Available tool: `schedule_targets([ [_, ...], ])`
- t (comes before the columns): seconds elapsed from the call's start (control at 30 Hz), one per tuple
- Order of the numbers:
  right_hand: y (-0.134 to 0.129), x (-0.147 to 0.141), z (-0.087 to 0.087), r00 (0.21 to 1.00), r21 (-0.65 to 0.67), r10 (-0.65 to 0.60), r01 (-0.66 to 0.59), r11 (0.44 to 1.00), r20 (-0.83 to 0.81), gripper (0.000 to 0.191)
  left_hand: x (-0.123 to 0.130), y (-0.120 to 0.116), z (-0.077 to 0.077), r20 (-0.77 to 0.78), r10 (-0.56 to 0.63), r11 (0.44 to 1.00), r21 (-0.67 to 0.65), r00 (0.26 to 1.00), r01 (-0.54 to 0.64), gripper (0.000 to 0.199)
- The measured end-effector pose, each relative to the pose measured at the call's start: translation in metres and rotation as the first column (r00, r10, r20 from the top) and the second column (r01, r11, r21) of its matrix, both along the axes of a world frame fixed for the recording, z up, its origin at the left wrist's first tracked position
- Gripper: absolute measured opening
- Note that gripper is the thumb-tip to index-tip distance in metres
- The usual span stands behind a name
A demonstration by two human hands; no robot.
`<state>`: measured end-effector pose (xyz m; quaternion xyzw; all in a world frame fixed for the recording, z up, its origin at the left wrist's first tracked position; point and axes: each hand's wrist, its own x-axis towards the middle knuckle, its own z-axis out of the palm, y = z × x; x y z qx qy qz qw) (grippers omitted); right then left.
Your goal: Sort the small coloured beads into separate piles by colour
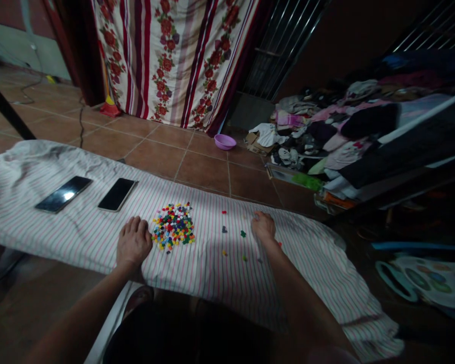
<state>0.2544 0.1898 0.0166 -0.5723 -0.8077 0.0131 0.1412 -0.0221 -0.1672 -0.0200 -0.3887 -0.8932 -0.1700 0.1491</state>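
A pile of small multicoloured pieces (173, 225) lies on the striped cloth (207, 273). Just left of it, my left hand (134, 241) rests palm down on the cloth, fingers flat and holding nothing. To the right of the pile, small groups of pieces lie spaced apart: a red one (224, 212), a dark grey one (224, 229), a green one (243, 234), a yellow one (224, 253) and a lime one (244, 258). My right hand (263, 226) is beside the green group, fingers curled together at the cloth; anything between the fingertips is too small to make out.
Two phones lie on the cloth at the left, one dark with a bright reflection (64, 194), the other black-screened (117, 194). Beyond, a purple basin (225, 142) sits on the tiled floor, near a heap of clothes (326, 126). A floral curtain (174, 60) hangs behind.
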Motion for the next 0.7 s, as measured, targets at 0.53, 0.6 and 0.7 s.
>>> schedule_targets([
  [0.53,-0.107,-0.155,-0.001,0.743,-0.110,0.638,-0.665,0.739,-0.203,0.026,0.001,0.001,0.002,0.043,0.006,1.000,-0.005,0.999,-0.005,0.033],
  [0.6,-0.117,-0.166,0.000,0.686,-0.131,0.700,-0.727,0.674,-0.199,0.024,0.001,0.002,0.002,0.053,0.002,1.000,0.003,0.999,-0.003,0.033],
  [0.7,-0.128,-0.177,0.001,0.645,-0.163,0.743,-0.764,0.624,-0.177,0.024,0.001,0.002,0.002,0.047,-0.001,1.000,0.006,0.999,0.001,0.032],
])
